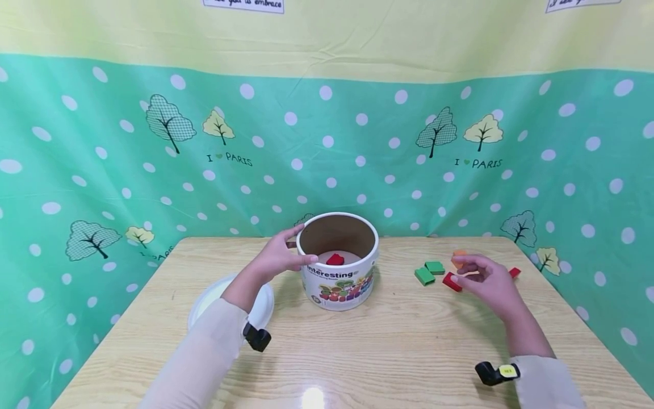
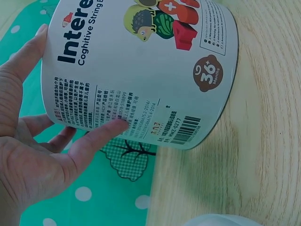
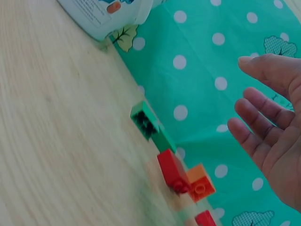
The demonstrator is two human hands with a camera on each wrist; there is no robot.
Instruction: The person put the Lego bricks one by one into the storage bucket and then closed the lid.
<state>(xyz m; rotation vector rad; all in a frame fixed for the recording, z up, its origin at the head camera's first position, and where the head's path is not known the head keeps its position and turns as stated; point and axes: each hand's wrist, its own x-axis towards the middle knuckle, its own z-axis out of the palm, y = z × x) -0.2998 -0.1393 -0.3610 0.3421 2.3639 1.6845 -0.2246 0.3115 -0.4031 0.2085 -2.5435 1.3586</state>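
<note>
Right of the bucket, a red block lies seemingly just bucket-side of the nearer right hand, whose parted fingers hold nothing; the left hand rests spread against the bucket.

You are at a wood-grained table, screened by printed curtain on its far, left and right sides, so the kind of room is hidden.

The left hand is stretched forward, thumb and fingers spread apart; the right hand has fingers loosely bent.
</note>
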